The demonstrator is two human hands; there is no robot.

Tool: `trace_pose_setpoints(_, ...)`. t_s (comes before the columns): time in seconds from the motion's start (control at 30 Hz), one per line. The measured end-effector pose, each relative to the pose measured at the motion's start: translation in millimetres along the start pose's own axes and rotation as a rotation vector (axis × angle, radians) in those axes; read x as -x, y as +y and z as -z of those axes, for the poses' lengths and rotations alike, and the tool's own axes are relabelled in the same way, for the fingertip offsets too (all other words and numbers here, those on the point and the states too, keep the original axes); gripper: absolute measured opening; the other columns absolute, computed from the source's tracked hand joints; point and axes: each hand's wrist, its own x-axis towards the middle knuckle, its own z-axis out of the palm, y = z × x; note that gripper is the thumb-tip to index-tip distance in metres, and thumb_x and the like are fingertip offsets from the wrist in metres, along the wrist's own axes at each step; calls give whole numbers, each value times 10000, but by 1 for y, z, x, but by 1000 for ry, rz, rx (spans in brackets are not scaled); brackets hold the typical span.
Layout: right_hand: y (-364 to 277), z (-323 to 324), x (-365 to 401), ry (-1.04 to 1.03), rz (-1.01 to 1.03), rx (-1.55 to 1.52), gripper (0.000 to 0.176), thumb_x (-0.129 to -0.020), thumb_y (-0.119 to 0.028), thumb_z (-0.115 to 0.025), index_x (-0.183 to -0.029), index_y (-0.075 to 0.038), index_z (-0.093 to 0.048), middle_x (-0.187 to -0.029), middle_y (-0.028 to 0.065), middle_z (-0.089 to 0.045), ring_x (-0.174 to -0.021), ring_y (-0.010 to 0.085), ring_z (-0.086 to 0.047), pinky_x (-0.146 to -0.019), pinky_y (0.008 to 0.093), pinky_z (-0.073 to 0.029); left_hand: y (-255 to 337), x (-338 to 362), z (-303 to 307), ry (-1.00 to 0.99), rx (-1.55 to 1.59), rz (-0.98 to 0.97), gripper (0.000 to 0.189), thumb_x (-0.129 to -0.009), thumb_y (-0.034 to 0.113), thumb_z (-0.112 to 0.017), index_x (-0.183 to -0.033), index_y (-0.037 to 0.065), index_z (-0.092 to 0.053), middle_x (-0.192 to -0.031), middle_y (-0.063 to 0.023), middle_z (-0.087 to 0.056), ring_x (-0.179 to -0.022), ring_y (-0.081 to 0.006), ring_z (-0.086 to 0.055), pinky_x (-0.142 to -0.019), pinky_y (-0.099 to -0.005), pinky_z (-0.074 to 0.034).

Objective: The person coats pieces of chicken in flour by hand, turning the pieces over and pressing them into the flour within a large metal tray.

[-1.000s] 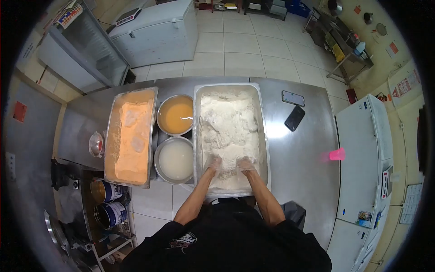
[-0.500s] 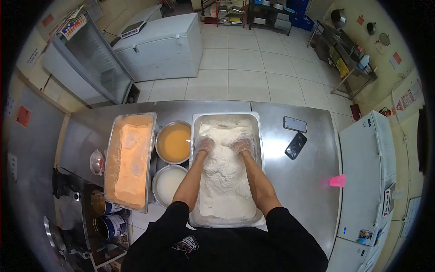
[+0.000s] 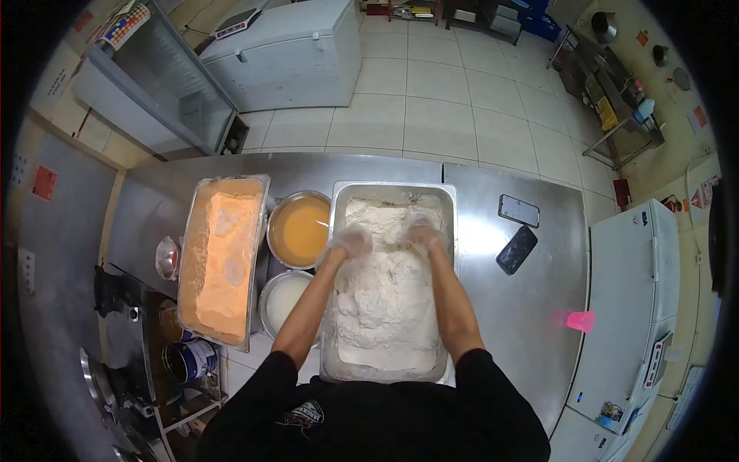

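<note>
A deep metal tray in front of me holds white flour, heaped in loose clumps in the middle. Both my hands wear clear plastic gloves and are smeared by motion. My left hand is at the tray's left side, over the flour. My right hand is on the right, toward the far end, at the flour's surface. The fingers of both hands are too blurred to read, and I cannot make out anything gripped.
Left of the tray stand a bowl of orange liquid, a bowl of whitish liquid and a tray of orange powder. Two phones lie on the steel table. A pink cup is at the right edge.
My hands have shifted within the tray, the right one slightly toward the far end, and the flour's surface has changed shape. The whole view has also shifted a little.
</note>
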Motion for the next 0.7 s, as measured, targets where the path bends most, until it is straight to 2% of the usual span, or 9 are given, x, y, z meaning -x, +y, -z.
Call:
trace_pose_setpoints(0.03,-9,-19,-12,23,65,33,225,-641,-215,-403,-806,-90,-490,-850,69,-480,-776,191,-442,-676,300,-341,27,20,44,111,-117,-42,351,-672,274,-317,-691,-23,-504,-678,-153,-513,-632,-220,-492,-598,-315,-371)
trace_pose_setpoints(0.13,-29,-80,-33,60,323,15,217,-638,-194,-410,-807,-79,-484,-834,78,-483,-753,194,-451,-656,286,-357,14,6,52,95,-28,12,336,-672,273,-332,-700,-14,-504,-704,-154,-511,-650,-223,-489,-590,-312,-374)
trace_pose_setpoints(0.2,-2,-105,-31,8,430,-167,212,-636,-179,-415,-807,-72,-480,-824,84,-485,-737,195,-457,-643,277,-367,16,14,33,188,3,-28,317,-681,272,-336,-703,-1,-496,-692,-132,-507,-644,-206,-478,-594,-302,-371)
trace_pose_setpoints(0.3,20,-69,30,-137,176,-428,278,-645,-134,-408,-915,-74,-433,-927,87,-452,-846,182,-420,-714,265,-341,29,49,-31,312,73,-79,288,-695,269,-341,-709,19,-483,-672,-100,-502,-634,-181,-461,-600,-287,-367)
trace_pose_setpoints(0.43,-22,-49,117,-28,-197,-495,274,-653,-135,-402,-917,-65,-427,-917,96,-456,-850,184,-422,-715,262,-342,18,81,-95,335,230,-66,261,-692,247,-346,-719,27,-483,-682,-92,-503,-648,-184,-463,-598,-275,-365)
trace_pose_setpoints(0.5,-54,-49,143,28,-332,-616,272,-658,-135,-400,-919,-60,-424,-912,101,-458,-853,185,-423,-715,260,-342,29,91,-116,325,297,205,241,-691,234,-328,-684,52,-487,-644,-82,-496,-627,-193,-471,-581,-299,-368)
trace_pose_setpoints(0.53,-69,-47,152,56,-386,-733,271,-660,-135,-398,-919,-58,-422,-909,103,-459,-854,186,-424,-715,259,-342,30,95,-127,318,310,256,246,-692,238,-324,-679,54,-487,-641,-82,-496,-624,-197,-471,-579,-303,-368)
trace_pose_setpoints(0.6,-100,-38,168,123,-500,-1077,270,-665,-136,-395,-921,-54,-419,-904,108,-461,-856,187,-425,-716,257,-343,31,98,-144,300,290,204,254,-693,246,-317,-669,58,-487,-637,-81,-496,-619,-203,-471,-576,-310,-369)
trace_pose_setpoints(0.7,-134,5,180,224,-700,-1698,267,-671,-136,-391,-922,-47,-414,-896,115,-463,-859,189,-426,-716,254,-343,27,89,-140,340,133,-8,268,-695,257,-305,-655,64,-487,-630,-81,-495,-612,-213,-471,-571,-321,-371)
